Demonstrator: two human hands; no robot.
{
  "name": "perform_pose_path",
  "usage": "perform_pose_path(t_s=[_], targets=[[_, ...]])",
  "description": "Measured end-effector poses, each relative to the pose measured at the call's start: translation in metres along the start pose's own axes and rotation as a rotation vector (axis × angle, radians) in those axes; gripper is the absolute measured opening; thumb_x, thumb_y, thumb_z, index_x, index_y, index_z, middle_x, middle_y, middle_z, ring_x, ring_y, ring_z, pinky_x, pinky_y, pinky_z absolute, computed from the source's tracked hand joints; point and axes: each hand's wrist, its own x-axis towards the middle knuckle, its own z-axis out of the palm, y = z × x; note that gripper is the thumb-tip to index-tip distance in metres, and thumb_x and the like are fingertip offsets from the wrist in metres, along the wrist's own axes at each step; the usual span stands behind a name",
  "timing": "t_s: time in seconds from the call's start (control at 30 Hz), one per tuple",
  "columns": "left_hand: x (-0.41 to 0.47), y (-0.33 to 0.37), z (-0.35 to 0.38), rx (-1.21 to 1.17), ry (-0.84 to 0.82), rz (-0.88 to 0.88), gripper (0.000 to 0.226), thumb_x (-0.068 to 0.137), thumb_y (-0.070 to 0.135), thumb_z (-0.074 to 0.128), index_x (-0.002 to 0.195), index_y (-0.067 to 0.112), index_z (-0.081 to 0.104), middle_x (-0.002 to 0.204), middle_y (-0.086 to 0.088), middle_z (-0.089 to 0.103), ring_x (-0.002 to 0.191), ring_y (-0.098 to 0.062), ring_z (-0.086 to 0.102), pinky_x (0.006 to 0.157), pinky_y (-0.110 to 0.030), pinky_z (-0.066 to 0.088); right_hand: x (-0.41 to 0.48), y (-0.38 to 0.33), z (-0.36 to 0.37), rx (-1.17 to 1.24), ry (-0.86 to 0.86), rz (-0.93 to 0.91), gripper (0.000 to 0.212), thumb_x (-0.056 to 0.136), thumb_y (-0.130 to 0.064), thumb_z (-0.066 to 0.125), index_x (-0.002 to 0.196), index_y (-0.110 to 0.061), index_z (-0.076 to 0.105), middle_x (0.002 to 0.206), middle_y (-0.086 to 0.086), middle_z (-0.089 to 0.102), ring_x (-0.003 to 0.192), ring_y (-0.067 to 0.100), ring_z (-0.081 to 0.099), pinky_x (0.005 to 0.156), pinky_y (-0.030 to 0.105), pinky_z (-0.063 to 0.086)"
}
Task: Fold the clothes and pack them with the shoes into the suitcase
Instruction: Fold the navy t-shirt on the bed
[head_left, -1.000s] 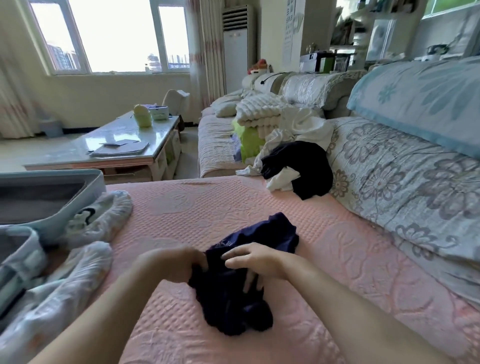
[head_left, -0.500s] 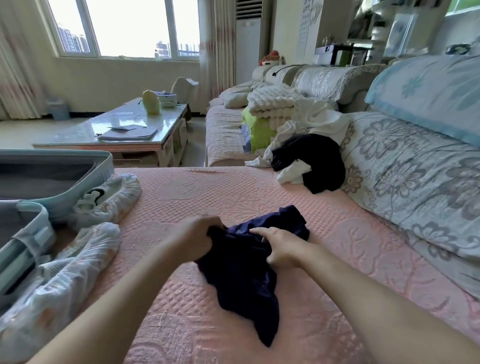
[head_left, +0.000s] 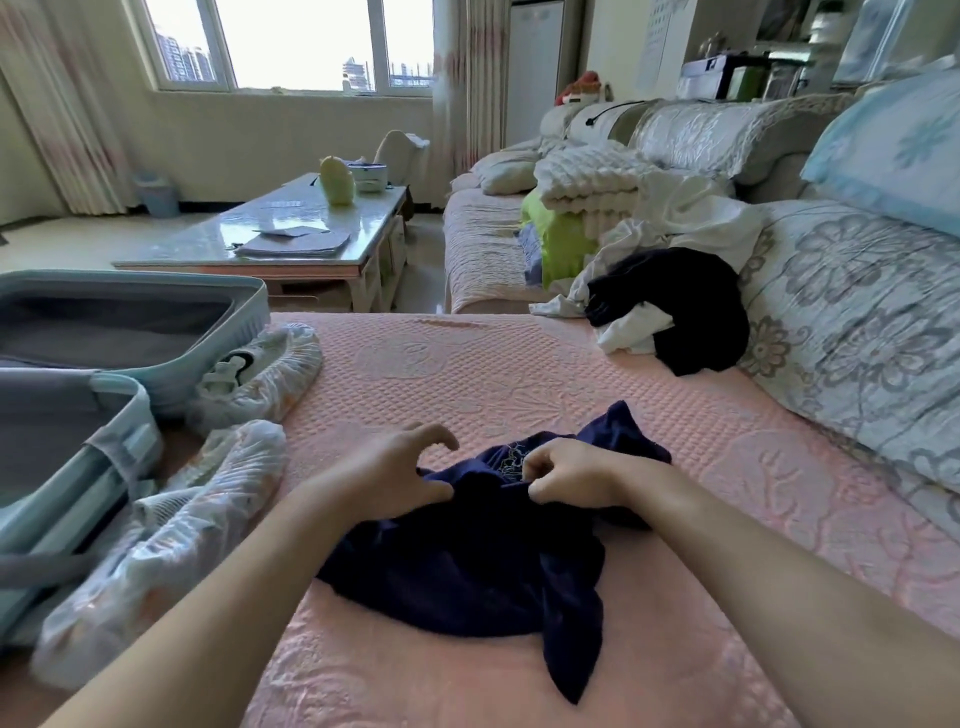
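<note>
Pinching navy garment's (head_left: 467, 566) 12 o'clock edge with right hand (head_left: 569, 478), left hand (head_left: 395, 470) loosely curled, thumb touching cloth (probably straightening for folding).

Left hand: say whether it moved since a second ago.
Yes, barely: left hand opened its fingers by the navy garment; it stays right of the nearer covered shoe.

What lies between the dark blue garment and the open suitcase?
In the head view, a shoe in a clear plastic cover lies there on the pink sofa cover, close beside the suitcase, apart from the dark blue garment.
</note>
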Motion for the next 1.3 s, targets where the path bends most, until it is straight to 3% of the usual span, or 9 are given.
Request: perform_pose_path(t_s=[0.07,0.17,0.37,0.53,0.67,0.8,0.9,1.03,1.3], targets=[[0.0,0.009,0.021,-0.021,-0.167,0.073,0.066,0.079,0.041,0.073,0.138,0.043,0.043,0.121,0.007,0.059,0.11,-0.019,0.057,0.094,-0.033,0.047,-0.004,-0.002,0.001,-0.053,-0.031,0.013,0.03,0.077,-0.02,0.066,0.106,-0.031,0.061,0.096,-0.008,0.063,0.082,0.012,0.061,0.073,0.029,0.051],[0.011,0.006,0.037,0.032,-0.047,0.146,0.044,0.084,0.014,0.058,0.122,0.036,0.062,0.113,0.003,0.064,0.106,-0.025,0.061,0.088,-0.032,0.047,-0.014,-0.003,-0.003,-0.103,-0.083,0.063,0.067,0.077,-0.023,0.073,0.134,-0.041,0.044,0.112,-0.008,0.059,0.092,0.009,0.063,0.082,0.028,0.055],[0.012,0.001,0.002,-0.214,0.394,0.232,0.045,0.079,0.001,0.047,0.101,0.03,0.074,0.099,0.006,0.051,0.092,-0.021,0.056,0.085,-0.035,0.046,-0.027,-0.004,-0.013,-0.344,0.187,0.03,0.011,0.077,-0.031,0.069,0.078,-0.034,0.058,0.087,-0.007,0.064,0.088,0.018,0.062,0.077,0.034,0.052],[-0.004,-0.026,-0.028,-0.062,0.557,0.099,0.049,0.079,-0.007,0.051,0.105,0.028,0.075,0.102,0.0,0.059,0.099,-0.025,0.056,0.089,-0.036,0.047,-0.036,-0.013,-0.021,-0.308,0.475,0.113,0.015,0.083,-0.041,0.063,0.094,-0.033,0.057,0.095,-0.003,0.064,0.093,0.023,0.061,0.075,0.034,0.045],[-0.022,-0.021,-0.033,0.236,0.24,-0.105,0.062,0.08,0.016,0.058,0.135,0.043,0.052,0.135,0.003,0.052,0.129,-0.024,0.044,0.106,-0.037,0.037,-0.04,-0.033,-0.016,-0.142,0.503,0.021,0.017,0.092,-0.044,0.06,0.085,-0.028,0.06,0.094,-0.002,0.066,0.091,0.021,0.062,0.08,0.037,0.05],[-0.043,0.026,-0.018,-0.231,0.087,0.214,0.088,0.074,0.032,0.075,0.147,0.05,0.029,0.139,0.015,0.048,0.128,-0.009,0.046,0.106,-0.03,0.039,-0.043,-0.061,0.003,0.14,0.388,-0.157,0.008,0.09,-0.034,0.069,0.085,-0.028,0.069,0.087,-0.004,0.071,0.086,0.016,0.067,0.082,0.038,0.054],[-0.04,0.042,-0.014,-0.327,0.258,0.253,0.06,0.078,0.028,0.076,0.13,0.048,0.053,0.114,0.014,0.065,0.106,-0.008,0.061,0.094,-0.028,0.047,-0.045,-0.071,0.007,0.213,0.375,-0.211,0.025,0.075,-0.032,0.083,0.097,-0.03,0.072,0.094,-0.008,0.073,0.091,0.011,0.069,0.09,0.036,0.055],[-0.047,0.027,-0.023,-0.242,0.303,0.138,0.041,0.079,0.008,0.062,0.098,0.044,0.069,0.096,0.016,0.07,0.092,-0.009,0.064,0.086,-0.031,0.052,-0.053,-0.058,0.004,-0.173,0.242,-0.001,0.041,0.075,-0.043,0.082,0.113,-0.034,0.07,0.11,-0.009,0.067,0.104,0.014,0.061,0.098,0.034,0.047],[-0.078,-0.012,-0.051,0.149,0.006,0.011,0.03,0.086,0.014,0.066,0.064,0.022,0.048,0.068,0.004,0.052,0.071,-0.016,0.048,0.057,-0.018,0.036,-0.047,-0.089,0.021,0.165,0.08,-0.131,0.019,0.095,-0.035,0.067,0.107,-0.022,0.074,0.099,-0.001,0.076,0.091,0.017,0.071,0.084,0.037,0.059]])
